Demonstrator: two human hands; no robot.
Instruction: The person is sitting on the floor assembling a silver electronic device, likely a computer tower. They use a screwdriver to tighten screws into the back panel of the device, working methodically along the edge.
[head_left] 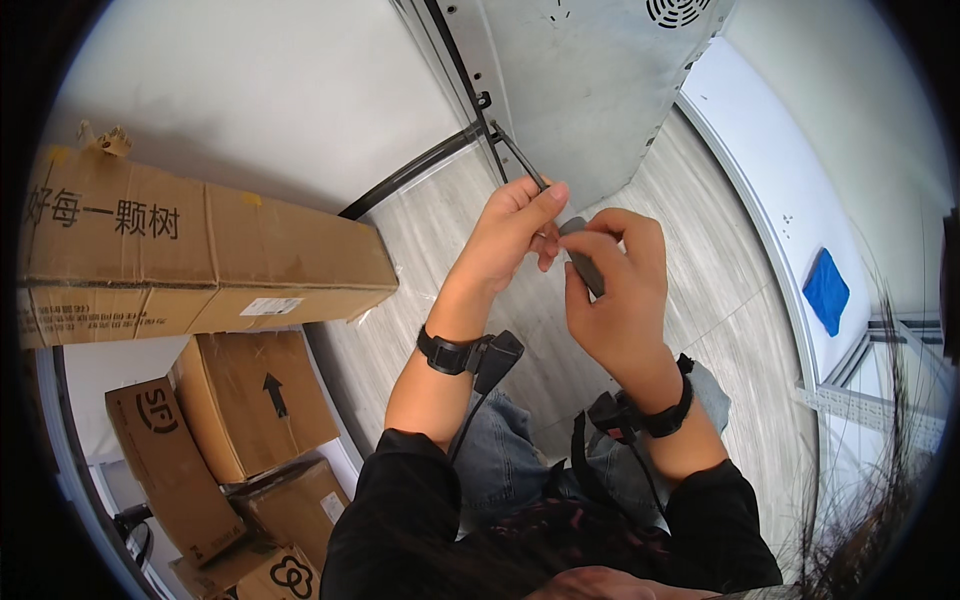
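Right now I judge the step as feeding a thin black cable tie (520, 158) that runs from the edge of the grey metal cabinet (580, 90) down to my hands. My left hand (510, 235) pinches the strap near its lower end; my right hand (615, 290) is closed around a small dark grey tool (583, 262). Next I need steady tension and careful alignment. The strap looks slim, stiff and slightly bowed.

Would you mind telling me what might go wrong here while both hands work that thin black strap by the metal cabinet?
The thin black strap is pinched only at the left hand's fingertips, so it might slip free. The right hand holds a small dark tool close to the left fingers, which it could nick.
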